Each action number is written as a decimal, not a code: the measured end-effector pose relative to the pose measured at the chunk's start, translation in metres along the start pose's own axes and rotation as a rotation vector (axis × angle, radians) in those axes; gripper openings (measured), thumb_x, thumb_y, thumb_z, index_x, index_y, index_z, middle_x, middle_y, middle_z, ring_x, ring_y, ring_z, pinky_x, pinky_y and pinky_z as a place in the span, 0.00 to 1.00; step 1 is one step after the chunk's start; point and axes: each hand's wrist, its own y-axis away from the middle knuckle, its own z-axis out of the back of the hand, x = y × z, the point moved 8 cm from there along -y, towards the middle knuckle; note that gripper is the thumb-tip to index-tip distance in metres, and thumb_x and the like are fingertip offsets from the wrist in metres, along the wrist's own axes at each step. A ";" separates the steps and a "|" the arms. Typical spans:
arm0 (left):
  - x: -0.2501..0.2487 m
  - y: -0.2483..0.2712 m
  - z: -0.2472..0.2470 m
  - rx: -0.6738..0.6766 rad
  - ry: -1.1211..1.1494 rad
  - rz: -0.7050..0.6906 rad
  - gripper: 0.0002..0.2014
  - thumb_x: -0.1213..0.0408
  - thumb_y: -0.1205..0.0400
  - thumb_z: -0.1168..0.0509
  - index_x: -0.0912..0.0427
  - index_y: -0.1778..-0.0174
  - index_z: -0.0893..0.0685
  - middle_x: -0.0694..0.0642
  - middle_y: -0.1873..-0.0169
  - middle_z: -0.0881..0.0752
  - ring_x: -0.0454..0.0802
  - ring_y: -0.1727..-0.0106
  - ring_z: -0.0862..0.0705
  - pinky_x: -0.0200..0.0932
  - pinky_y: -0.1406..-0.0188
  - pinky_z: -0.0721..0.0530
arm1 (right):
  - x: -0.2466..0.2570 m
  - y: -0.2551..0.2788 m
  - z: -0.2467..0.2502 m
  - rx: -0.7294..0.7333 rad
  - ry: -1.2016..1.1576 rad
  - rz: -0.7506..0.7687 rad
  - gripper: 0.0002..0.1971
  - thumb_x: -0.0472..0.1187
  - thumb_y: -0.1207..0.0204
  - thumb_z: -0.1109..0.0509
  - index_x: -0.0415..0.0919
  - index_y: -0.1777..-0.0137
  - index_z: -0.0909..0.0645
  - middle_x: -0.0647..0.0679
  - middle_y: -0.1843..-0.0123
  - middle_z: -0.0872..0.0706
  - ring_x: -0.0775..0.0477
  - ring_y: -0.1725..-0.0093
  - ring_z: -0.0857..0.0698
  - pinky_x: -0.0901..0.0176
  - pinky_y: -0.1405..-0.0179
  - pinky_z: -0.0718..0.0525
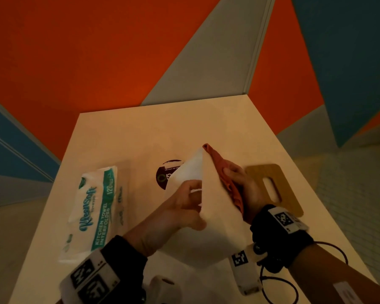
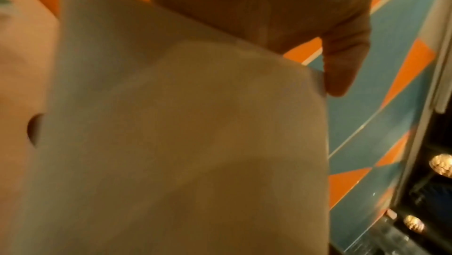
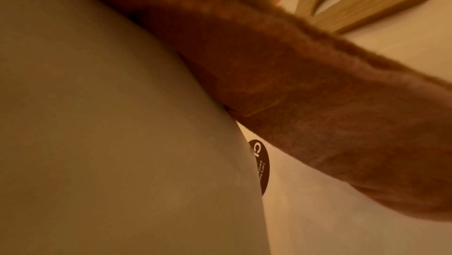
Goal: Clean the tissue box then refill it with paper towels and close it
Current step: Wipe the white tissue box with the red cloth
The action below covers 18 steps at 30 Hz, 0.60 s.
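Observation:
A white tissue box (image 1: pixel 217 205) is tipped up on the table, its open side turned to the left. My left hand (image 1: pixel 184 200) grips its open edge, fingers curled into the opening. In the left wrist view the box wall (image 2: pixel 183 133) fills the frame, with a fingertip (image 2: pixel 342 61) hooked over its edge. My right hand (image 1: pixel 241 183) holds a reddish-orange cloth (image 1: pixel 219 163) and presses it flat against the box's right outer wall. Seen from the right wrist, the cloth (image 3: pixel 293 94) lies against the box (image 3: pixel 110 123). A packet of folded kitchen paper towels (image 1: pixel 94 207) lies sealed at the left.
A wooden lid (image 1: pixel 272 183) with a slot lies flat on the white table (image 1: pixel 140 132), just right of my right hand. A round dark sticker (image 1: pixel 165 174) sits on the tabletop behind the box. Orange, blue and grey walls close in behind and on both sides.

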 end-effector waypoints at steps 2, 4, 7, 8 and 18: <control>-0.005 -0.003 -0.007 0.077 0.058 -0.024 0.36 0.67 0.51 0.36 0.53 0.41 0.25 0.48 0.53 0.10 0.45 0.52 0.13 0.37 0.60 0.13 | 0.004 0.003 0.002 -0.012 0.007 0.033 0.27 0.40 0.34 0.26 0.36 0.35 0.27 0.32 0.38 0.21 0.36 0.46 0.19 0.45 0.45 0.19; -0.009 -0.005 -0.014 0.122 0.069 -0.062 0.33 0.68 0.48 0.38 0.54 0.42 0.23 0.47 0.54 0.10 0.44 0.51 0.13 0.35 0.59 0.15 | 0.011 0.004 0.002 -0.010 0.040 0.087 0.15 0.35 0.27 0.33 0.41 0.41 0.25 0.34 0.36 0.21 0.37 0.42 0.19 0.48 0.45 0.19; -0.004 -0.009 -0.011 0.074 0.189 -0.036 0.27 0.66 0.41 0.36 0.59 0.42 0.20 0.52 0.53 0.09 0.49 0.50 0.12 0.36 0.56 0.14 | 0.021 0.003 0.002 -0.047 0.123 0.157 0.13 0.33 0.25 0.33 0.42 0.41 0.23 0.36 0.33 0.22 0.36 0.36 0.21 0.50 0.41 0.19; -0.002 -0.011 -0.008 0.046 0.218 -0.033 0.26 0.68 0.39 0.36 0.61 0.42 0.19 0.54 0.53 0.10 0.51 0.50 0.12 0.37 0.56 0.14 | 0.025 0.002 0.001 -0.070 0.163 0.174 0.14 0.33 0.25 0.33 0.42 0.40 0.23 0.37 0.32 0.22 0.37 0.35 0.22 0.49 0.39 0.19; 0.004 -0.009 0.028 -0.233 0.301 -0.129 0.25 0.80 0.36 0.45 0.59 0.45 0.18 0.56 0.57 0.09 0.51 0.55 0.12 0.40 0.58 0.13 | 0.046 0.036 -0.053 0.170 1.145 0.629 0.24 0.48 0.21 0.41 0.48 0.24 0.35 0.59 0.22 0.41 0.60 0.26 0.40 0.81 0.33 0.48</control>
